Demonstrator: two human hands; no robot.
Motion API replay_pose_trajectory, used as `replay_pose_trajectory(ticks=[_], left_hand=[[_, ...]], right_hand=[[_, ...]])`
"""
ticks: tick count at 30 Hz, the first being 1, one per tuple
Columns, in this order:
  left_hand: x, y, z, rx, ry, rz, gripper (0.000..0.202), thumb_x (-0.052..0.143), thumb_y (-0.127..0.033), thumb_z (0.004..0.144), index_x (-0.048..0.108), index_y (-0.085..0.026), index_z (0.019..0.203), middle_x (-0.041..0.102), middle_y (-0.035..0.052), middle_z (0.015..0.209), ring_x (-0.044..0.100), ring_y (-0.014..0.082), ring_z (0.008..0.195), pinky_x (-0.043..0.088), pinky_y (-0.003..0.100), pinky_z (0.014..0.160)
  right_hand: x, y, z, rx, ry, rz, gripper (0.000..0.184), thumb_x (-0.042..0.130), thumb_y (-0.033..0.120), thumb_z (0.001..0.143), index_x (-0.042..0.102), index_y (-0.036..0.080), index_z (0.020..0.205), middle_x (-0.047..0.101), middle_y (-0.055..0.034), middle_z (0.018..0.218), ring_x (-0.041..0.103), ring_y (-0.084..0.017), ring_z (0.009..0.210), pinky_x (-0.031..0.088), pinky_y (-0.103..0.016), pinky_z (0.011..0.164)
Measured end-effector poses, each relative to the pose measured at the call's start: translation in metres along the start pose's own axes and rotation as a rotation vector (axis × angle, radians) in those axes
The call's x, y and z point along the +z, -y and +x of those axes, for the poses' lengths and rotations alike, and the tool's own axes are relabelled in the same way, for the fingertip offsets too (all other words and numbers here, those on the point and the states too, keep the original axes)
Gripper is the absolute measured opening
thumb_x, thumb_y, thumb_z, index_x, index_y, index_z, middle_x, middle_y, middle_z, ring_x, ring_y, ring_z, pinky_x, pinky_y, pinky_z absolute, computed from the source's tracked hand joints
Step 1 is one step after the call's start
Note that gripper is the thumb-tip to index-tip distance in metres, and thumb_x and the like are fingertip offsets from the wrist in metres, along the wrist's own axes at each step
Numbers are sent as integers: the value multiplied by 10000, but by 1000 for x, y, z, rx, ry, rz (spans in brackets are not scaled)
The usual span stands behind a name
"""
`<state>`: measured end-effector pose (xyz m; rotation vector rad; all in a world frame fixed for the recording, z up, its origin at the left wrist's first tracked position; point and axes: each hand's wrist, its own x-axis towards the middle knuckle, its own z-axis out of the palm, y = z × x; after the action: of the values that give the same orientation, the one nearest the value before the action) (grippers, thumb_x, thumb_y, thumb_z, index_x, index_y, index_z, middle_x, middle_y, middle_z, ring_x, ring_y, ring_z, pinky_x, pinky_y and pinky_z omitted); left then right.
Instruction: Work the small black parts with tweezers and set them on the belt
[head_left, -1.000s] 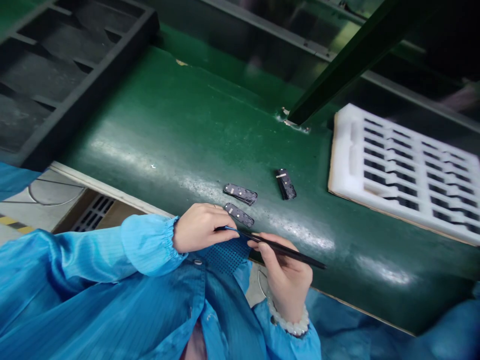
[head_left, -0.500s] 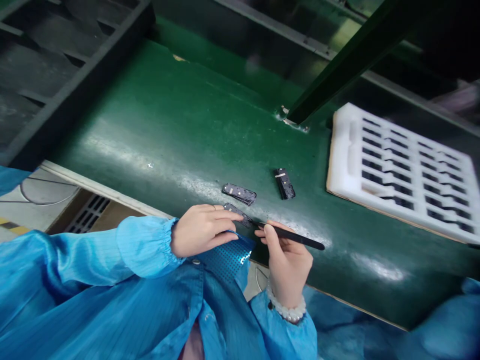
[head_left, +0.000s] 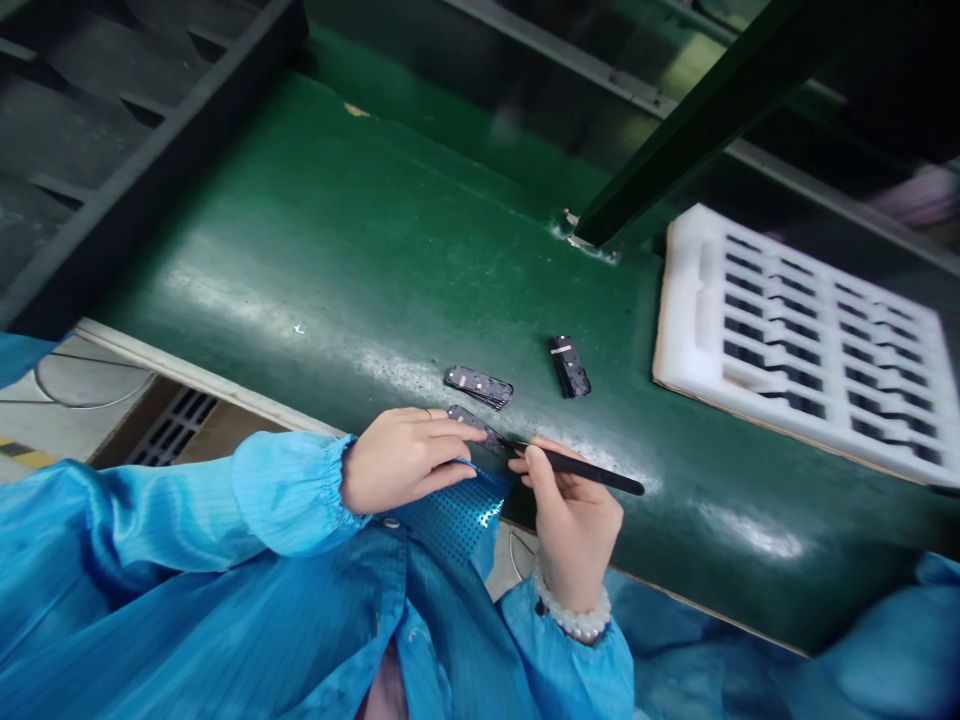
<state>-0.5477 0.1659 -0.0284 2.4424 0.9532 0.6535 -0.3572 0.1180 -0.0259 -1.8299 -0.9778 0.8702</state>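
In front of me a long green worktop (head_left: 315,230) is stretching away, its glossy surface catching white glints (head_left: 750,530) along the near side. From its far edge a dark post (head_left: 675,150) is rising, and chipped paint (head_left: 581,235) is showing pale around the foot. Behind that edge a metal rail (head_left: 555,55) is running across, and the space beyond is lying in shadow, with one yellowish patch (head_left: 697,65) glowing dimly. Past the near edge, toward the left, a light floor (head_left: 82,425) is showing; yellow-and-black tape (head_left: 26,455) is marking it, and a cardboard box (head_left: 225,432) is sitting below that edge.
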Motion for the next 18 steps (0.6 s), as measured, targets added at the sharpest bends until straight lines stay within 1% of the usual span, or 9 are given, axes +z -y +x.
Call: replay_pose_trajectory(ticks=[4, 9, 13, 15, 18], left_hand=[[-1, -1, 2, -3, 4, -3, 317, 445, -358, 953, 656, -188, 788, 666, -47, 1143, 648, 125, 853, 471, 254, 780], [-1, -1, 1, -6, 5, -12, 308, 452, -358, 951, 663, -190, 801, 668, -43, 1139, 648, 119, 857, 470, 252, 789], [0, -1, 2, -2, -1, -5, 312, 451, -359, 951, 665, -190, 800, 671, -42, 1134, 648, 115, 850, 472, 252, 781], [0, -1, 2, 3, -16, 1, 321, 443, -357, 954, 664, -190, 792, 672, -46, 1131, 649, 114, 842, 473, 249, 779], [0, -1, 2, 7, -19, 7, 324, 440, -358, 956, 659, -191, 786, 671, -54, 1131, 648, 115, 844, 473, 247, 780]], right_hand=[[0, 0, 0, 2, 6, -11, 256, 700, 404, 729, 711, 170, 833, 729, -36, 703, 703, -163, 622, 596, -262, 617], [-1, 2, 0, -28, 12, -32, 244, 687, 404, 740, 714, 168, 798, 737, -50, 758, 700, -159, 621, 590, -256, 607], [-2, 1, -1, -60, 15, -56, 236, 678, 390, 754, 714, 165, 817, 734, -47, 735, 700, -162, 617, 586, -253, 590], [-2, -1, -1, -89, 18, -75, 233, 668, 380, 769, 713, 164, 844, 733, -44, 732, 701, -162, 624, 584, -250, 588], [-2, -5, -2, -184, 20, -117, 210, 643, 354, 798, 711, 169, 871, 736, -51, 807, 702, -153, 655, 582, -244, 600]])
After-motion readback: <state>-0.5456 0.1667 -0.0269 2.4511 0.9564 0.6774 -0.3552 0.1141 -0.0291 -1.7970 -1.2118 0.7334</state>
